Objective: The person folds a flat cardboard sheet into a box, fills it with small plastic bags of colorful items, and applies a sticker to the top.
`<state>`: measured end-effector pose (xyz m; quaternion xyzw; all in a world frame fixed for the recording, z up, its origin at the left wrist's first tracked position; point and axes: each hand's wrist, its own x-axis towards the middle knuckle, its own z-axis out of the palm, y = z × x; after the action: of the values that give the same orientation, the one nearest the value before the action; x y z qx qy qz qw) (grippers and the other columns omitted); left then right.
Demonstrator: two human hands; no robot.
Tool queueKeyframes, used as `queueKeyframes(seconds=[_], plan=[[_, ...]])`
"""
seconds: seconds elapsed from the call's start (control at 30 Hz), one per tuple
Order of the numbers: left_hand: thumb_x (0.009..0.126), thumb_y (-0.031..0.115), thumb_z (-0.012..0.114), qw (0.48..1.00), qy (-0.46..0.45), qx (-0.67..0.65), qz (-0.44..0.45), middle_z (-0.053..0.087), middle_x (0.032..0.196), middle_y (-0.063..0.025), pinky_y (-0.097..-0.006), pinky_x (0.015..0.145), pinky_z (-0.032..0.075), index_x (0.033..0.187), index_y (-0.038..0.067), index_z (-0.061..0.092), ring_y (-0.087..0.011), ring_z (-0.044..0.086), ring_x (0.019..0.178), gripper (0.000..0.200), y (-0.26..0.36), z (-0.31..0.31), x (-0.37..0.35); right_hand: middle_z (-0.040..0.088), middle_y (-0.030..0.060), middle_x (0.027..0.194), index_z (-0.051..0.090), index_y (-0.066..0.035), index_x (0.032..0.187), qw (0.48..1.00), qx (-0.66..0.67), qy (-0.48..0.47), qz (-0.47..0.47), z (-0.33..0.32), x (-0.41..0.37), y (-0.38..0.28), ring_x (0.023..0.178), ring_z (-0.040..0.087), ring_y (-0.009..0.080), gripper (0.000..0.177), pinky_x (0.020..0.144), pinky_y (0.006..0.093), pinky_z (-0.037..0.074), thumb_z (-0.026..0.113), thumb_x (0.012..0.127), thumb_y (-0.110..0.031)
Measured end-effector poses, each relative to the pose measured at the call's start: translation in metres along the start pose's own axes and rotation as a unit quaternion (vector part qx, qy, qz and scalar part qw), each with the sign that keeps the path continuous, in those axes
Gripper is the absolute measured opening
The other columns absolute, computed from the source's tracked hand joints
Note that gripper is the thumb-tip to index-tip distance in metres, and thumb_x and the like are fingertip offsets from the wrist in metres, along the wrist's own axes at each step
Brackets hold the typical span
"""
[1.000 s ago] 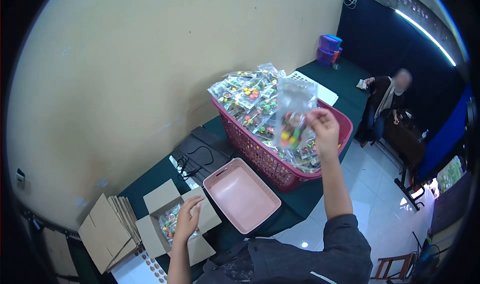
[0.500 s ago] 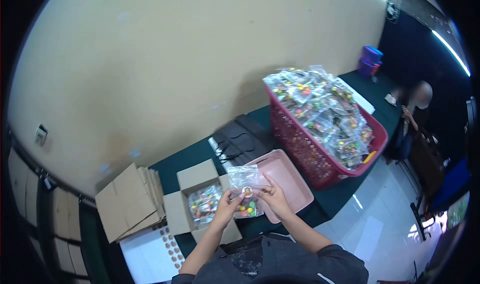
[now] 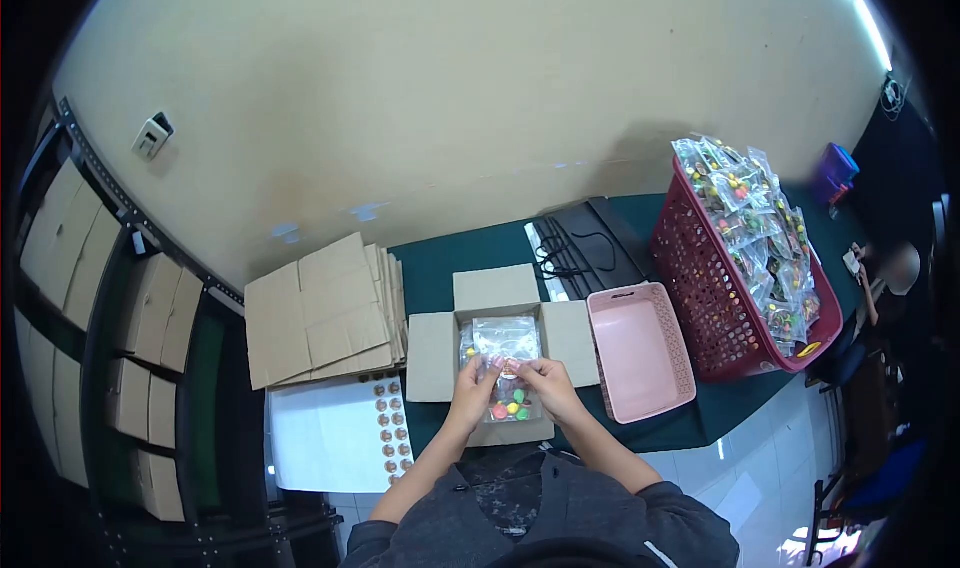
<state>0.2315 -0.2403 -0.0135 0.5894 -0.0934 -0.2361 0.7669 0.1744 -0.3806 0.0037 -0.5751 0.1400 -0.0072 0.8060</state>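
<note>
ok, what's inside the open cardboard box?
Clear sweet packets show in the cardboard box. The held packet, between left hand and right hand, covers most of it; count and floor are hidden.

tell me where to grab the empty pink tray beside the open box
Probably by the near short rim of the pink tray, coming from the near side. Its long sides are hemmed in, with the cardboard box flap on one and the red basket on the other. It sits flat and empty.
</note>
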Motion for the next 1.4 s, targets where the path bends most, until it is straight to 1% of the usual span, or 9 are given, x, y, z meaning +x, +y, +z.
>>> queueKeyframes(seconds=[0.1, 0.2, 0.37, 0.53, 0.63, 0.83, 1.03, 1.23, 1.4], plan=[[0.095, 0.030, 0.048, 0.999, 0.031, 0.017, -0.012, 0.055, 0.082, 0.0038, -0.0192, 0.053, 0.041, 0.107, 0.007, 0.054, -0.0040, 0.050, 0.067, 0.027, -0.006, -0.013, -0.002, 0.062, 0.0024, 0.082, 0.063, 0.000, 0.090, 1.000, 0.012, -0.004, -0.012, -0.002, 0.007, 0.024, 0.075, 0.055, 0.0065, 0.024, 0.064, 0.0216, 0.044, 0.059, 0.089, -0.023], [0.096, 0.023, 0.047, 0.998, 0.052, 0.016, -0.040, 0.058, 0.090, -0.0011, -0.0209, 0.070, 0.044, 0.103, 0.004, 0.054, -0.0055, 0.053, 0.080, 0.022, 0.006, -0.013, -0.010, 0.060, 0.0006, 0.076, 0.064, -0.001, 0.082, 0.993, 0.108, 0.036, 0.042, 0.011, 0.004, 0.020, 0.071, 0.052, 0.0051, 0.023, 0.062, 0.0205, 0.042, 0.059, 0.088, -0.023], [0.094, 0.027, 0.051, 0.994, -0.014, 0.111, 0.004, 0.054, 0.083, 0.0022, -0.0189, 0.058, 0.041, 0.098, 0.004, 0.053, -0.0031, 0.048, 0.072, 0.023, 0.008, -0.012, -0.007, 0.057, -0.0006, 0.065, 0.062, -0.003, 0.079, 0.997, -0.004, 0.066, 0.046, 0.008, 0.010, 0.021, 0.051, 0.050, 0.0047, 0.020, 0.045, 0.0198, 0.038, 0.059, 0.088, -0.021], [0.094, 0.026, 0.050, 0.992, 0.010, 0.114, 0.060, 0.053, 0.072, 0.0005, -0.0218, 0.049, 0.039, 0.095, 0.003, 0.054, -0.0041, 0.047, 0.060, 0.023, -0.001, -0.001, 0.000, 0.059, 0.0006, 0.069, 0.062, 0.000, 0.080, 0.993, -0.049, 0.084, 0.062, 0.010, -0.004, -0.008, 0.057, 0.053, 0.0060, 0.019, 0.051, 0.0207, 0.041, 0.061, 0.087, -0.018], [0.095, 0.027, 0.048, 0.986, -0.015, 0.152, 0.070, 0.055, 0.075, -0.0020, -0.0233, 0.047, 0.039, 0.090, 0.002, 0.055, -0.0048, 0.050, 0.062, 0.026, 0.000, 0.000, 0.001, 0.064, 0.0074, 0.087, 0.062, 0.003, 0.096, 0.999, 0.000, 0.031, 0.043, -0.007, 0.001, 0.008, 0.077, 0.060, 0.0105, 0.022, 0.070, 0.0254, 0.048, 0.059, 0.088, -0.017], [0.095, 0.030, 0.046, 0.993, 0.028, 0.095, 0.056, 0.055, 0.078, -0.0022, -0.0228, 0.049, 0.041, 0.095, 0.002, 0.054, -0.0061, 0.051, 0.065, 0.029, -0.002, 0.011, -0.003, 0.063, 0.0088, 0.096, 0.060, 0.003, 0.101, 0.987, 0.141, -0.001, 0.071, -0.018, 0.001, 0.005, 0.085, 0.061, 0.0136, 0.022, 0.078, 0.0287, 0.048, 0.052, 0.092, -0.015], [0.089, 0.021, 0.060, 0.994, -0.016, 0.103, 0.038, 0.056, 0.079, -0.0029, -0.0219, 0.056, 0.043, 0.096, 0.004, 0.052, -0.0072, 0.053, 0.070, 0.020, 0.007, 0.014, -0.006, 0.064, 0.0071, 0.088, 0.062, 0.002, 0.096, 0.999, 0.013, 0.039, 0.029, -0.013, 0.004, 0.005, 0.075, 0.060, 0.0096, 0.019, 0.068, 0.0238, 0.048, 0.056, 0.090, -0.016], [0.083, 0.015, 0.065, 0.987, -0.011, 0.125, 0.098, 0.058, 0.080, -0.0031, -0.0254, 0.065, 0.045, 0.094, 0.004, 0.050, -0.0094, 0.056, 0.074, 0.022, 0.006, 0.006, -0.008, 0.064, 0.0054, 0.084, 0.062, 0.001, 0.093, 1.000, 0.003, 0.013, -0.011, 0.001, 0.000, -0.002, 0.072, 0.059, 0.0084, 0.019, 0.066, 0.0225, 0.047, 0.059, 0.088, -0.017], [0.081, 0.015, 0.067, 0.984, -0.041, 0.165, 0.047, 0.058, 0.083, -0.0057, -0.0256, 0.069, 0.046, 0.097, 0.003, 0.049, -0.0107, 0.057, 0.077, 0.027, -0.004, -0.005, -0.009, 0.064, 0.0044, 0.083, 0.063, 0.001, 0.093, 0.995, 0.077, 0.028, 0.053, -0.001, -0.003, 0.000, 0.075, 0.059, 0.0084, 0.022, 0.069, 0.0239, 0.047, 0.060, 0.088, -0.019]])
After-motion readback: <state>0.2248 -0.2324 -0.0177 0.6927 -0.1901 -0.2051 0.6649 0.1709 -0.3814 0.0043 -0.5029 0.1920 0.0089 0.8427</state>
